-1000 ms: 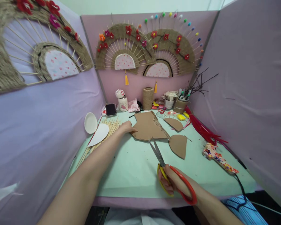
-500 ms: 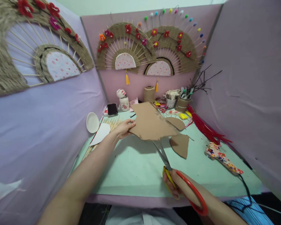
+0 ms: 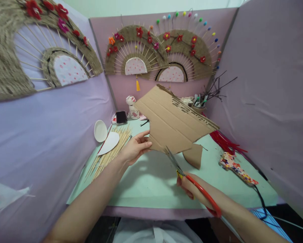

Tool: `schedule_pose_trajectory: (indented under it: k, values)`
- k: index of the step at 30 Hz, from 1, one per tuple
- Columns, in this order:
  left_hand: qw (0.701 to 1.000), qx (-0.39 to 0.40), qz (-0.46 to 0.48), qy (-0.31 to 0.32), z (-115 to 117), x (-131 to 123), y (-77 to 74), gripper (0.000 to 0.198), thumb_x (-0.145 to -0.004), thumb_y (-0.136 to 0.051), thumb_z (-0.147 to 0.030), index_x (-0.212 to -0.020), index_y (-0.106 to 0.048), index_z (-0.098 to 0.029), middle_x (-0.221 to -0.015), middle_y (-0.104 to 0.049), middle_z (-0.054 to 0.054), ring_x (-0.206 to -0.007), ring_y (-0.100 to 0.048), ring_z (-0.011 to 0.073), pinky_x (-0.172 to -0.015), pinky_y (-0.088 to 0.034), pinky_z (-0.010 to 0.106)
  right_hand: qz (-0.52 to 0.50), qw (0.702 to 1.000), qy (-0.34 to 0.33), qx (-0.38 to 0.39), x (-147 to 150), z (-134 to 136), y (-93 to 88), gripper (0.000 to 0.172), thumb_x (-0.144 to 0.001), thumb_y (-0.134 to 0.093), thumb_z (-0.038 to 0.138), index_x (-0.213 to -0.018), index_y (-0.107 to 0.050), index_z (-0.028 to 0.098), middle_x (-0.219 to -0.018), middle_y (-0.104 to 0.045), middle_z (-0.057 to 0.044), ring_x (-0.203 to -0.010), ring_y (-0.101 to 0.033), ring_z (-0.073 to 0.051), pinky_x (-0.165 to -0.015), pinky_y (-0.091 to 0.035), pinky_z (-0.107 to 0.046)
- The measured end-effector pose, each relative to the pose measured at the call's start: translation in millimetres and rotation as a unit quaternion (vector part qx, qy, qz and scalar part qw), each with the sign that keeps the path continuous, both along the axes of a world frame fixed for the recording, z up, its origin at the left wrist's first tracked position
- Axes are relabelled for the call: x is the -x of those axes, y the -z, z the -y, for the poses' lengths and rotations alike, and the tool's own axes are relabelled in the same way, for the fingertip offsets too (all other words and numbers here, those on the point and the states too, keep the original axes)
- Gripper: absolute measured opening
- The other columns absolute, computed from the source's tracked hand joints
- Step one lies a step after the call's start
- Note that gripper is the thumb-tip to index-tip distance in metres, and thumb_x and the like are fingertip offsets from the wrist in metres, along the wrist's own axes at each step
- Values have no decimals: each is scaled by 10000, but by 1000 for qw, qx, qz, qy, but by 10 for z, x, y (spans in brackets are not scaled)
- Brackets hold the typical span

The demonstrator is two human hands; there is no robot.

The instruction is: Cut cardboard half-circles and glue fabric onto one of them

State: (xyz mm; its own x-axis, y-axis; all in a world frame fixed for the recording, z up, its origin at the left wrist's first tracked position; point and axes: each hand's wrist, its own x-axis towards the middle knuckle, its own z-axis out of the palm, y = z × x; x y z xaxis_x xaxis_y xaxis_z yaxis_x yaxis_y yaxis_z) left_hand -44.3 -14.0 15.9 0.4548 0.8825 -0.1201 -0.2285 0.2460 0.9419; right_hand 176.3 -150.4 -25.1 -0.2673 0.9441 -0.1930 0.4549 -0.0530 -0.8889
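a second ago the brown corrugated cardboard sheet point(image 3: 171, 121) lay flat on the pale green table top point(image 3: 146, 185). now it is lifted clear of the table and tilted up towards the camera, and it hides the twine spool and the small clutter at the back. the left hand point(image 3: 135, 150) has come nearer with it. the red-and-yellow-handled metal scissors point(image 3: 188, 178) have swung so that their tips meet the sheet's lower edge.

the left hand pinches the sheet's lower left corner, thumb on top and fingers underneath. the sheet rises up and to the right from that grip. the right hand point(image 3: 193, 191) is closed through the scissor handles, low and to the right of the sheet. the blades point up and left to touch its bottom edge, and look nearly together.

the sheet is large and stiff, with ribbed lines across it, a torn fluted strip along its upper right edge and an irregular cut outline. a smaller brown cardboard wedge point(image 3: 194, 156) with one curved side lies flat on the table just under the sheet. left of the left hand a spread of thin bamboo skewers point(image 3: 111, 153) lies beside a white paper half-circle point(image 3: 109, 142). a patterned glue gun point(image 3: 235, 168) rests near the table's right edge.
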Motion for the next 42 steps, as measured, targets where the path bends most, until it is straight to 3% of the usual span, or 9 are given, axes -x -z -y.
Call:
schedule_pose_trajectory:
  k: [7, 11, 16, 20, 26, 29, 35, 42]
  values:
    - [998, -6, -59, 13, 138, -89, -11, 686, -626, -804, -211, -1276, -583, -215, -833, -635, 10, -781, -610, 125, -760, -494, 280, -1, 1000, -6, -20, 89, -147, 120, 593, -856, -264, 728, -721, -474, 191, -612, -470, 10, -544, -419, -127, -520, -361, -263]
    - [996, -16, -85, 18, 127, -72, -43, 672, -638, -796, -211, -1275, -583, -201, -834, -620, 4, -742, -578, 106, -740, -496, 275, -7, 999, 30, 35, 172, -190, 133, 490, -872, -349, 625, -701, -492, 189, -507, -451, 36, -445, -456, -119, -463, -394, -250]
    - [996, -24, -88, 19, 112, -64, -45, 628, -657, -784, -208, -1257, -600, -202, -797, -601, -2, -749, -577, 111, -761, -494, 289, 48, 991, 88, 84, 243, -228, -11, 393, -849, -417, 512, -601, -446, 209, -394, -355, 70, -325, -368, -96, -349, -338, -226]
    - [996, -18, -88, -20, 94, -68, 5, 620, -660, -775, -189, -1255, -598, -180, -787, -585, -10, -752, -586, 113, -751, -505, 285, 77, 986, 121, 80, 217, -291, 50, 411, -828, -449, 524, -562, -413, 212, -435, -332, 69, -322, -302, -72, -317, -274, -221]
    - [991, -38, -116, -51, 119, -99, 59, 778, -626, -796, -129, -1342, -491, -127, -695, -546, -50, -631, -558, 88, -676, -532, 282, 64, 997, 45, -1, 140, -372, 166, 384, -845, -475, 501, -622, -460, 189, -484, -412, 46, -395, -381, -77, -376, -269, -205]
    - [991, -24, -121, -44, 133, -94, 54, 807, -622, -807, -122, -1354, -467, -107, -675, -550, -52, -607, -563, 88, -655, -536, 277, 61, 998, 26, 18, 145, -406, 104, 404, -862, -453, 513, -624, -479, 187, -438, -404, 49, -370, -390, -84, -374, -286, -205]
    - [993, 6, -106, -54, 138, -40, 112, 823, -619, -812, -119, -1358, -450, -108, -660, -559, -55, -609, -584, 96, -649, -542, 273, 115, 989, 68, 56, 121, -489, 30, 448, -794, -558, 519, -515, -429, 192, -393, -343, 62, -295, -316, -59, -321, -223, -196]
    - [992, 30, -122, -3, 190, 14, 214, 900, -624, -801, -104, -1418, -380, -147, -668, -540, -68, -593, -580, 88, -650, -540, 278, 49, 996, -17, 72, 117, -547, 105, 381, -844, -492, 471, -585, -461, 193, -434, -367, 60, -332, -337, -62, -326, -255, -184]
